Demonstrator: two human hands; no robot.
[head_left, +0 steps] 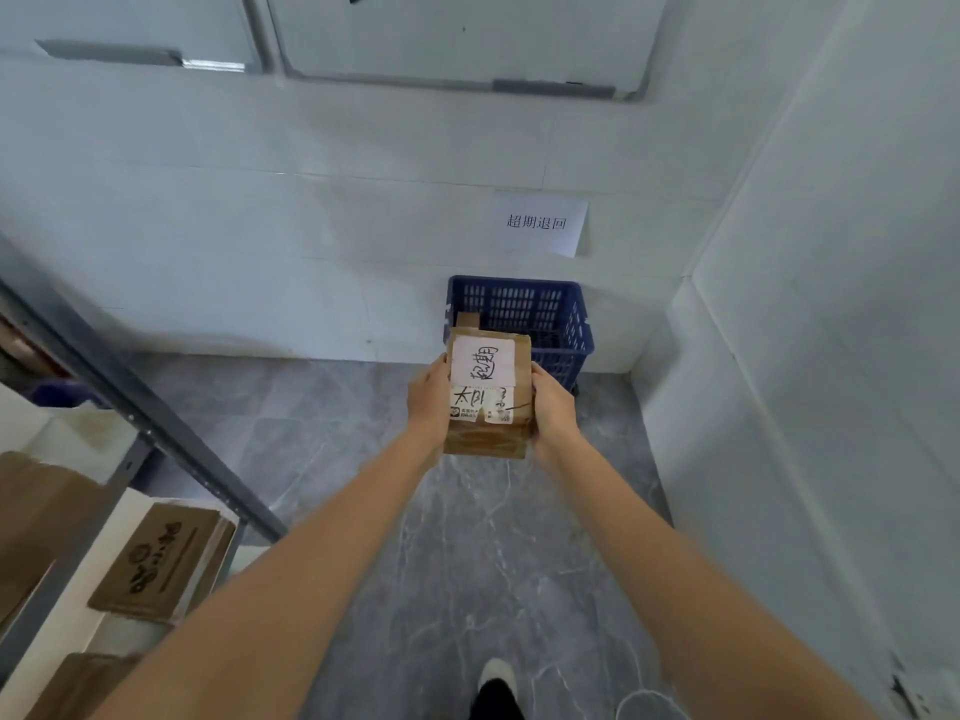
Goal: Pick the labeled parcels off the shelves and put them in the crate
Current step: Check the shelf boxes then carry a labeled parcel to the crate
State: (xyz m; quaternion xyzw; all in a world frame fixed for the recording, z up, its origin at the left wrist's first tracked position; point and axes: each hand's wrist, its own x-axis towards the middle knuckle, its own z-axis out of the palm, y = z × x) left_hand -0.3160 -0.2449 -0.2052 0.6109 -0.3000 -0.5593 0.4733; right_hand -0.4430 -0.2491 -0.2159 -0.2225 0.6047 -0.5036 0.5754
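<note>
One cardboard parcel with two white labels is held out in front of the person, left hand and right hand each grasping a side with fingers curled round it, just before the one blue crate on the floor by the wall. One brown box corner shows inside the crate. Three cardboard parcels lie on the shelf at left; one paper sign hangs above the crate.

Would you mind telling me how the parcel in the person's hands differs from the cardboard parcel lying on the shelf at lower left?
The held parcel is gripped between the left hand and right hand, above the floor before the blue crate; the shelf parcel lies flat, untouched. The held parcel carries white paper labels with handwriting; the shelf parcel shows dark marks directly on its cardboard. Both are brown cardboard.
</note>
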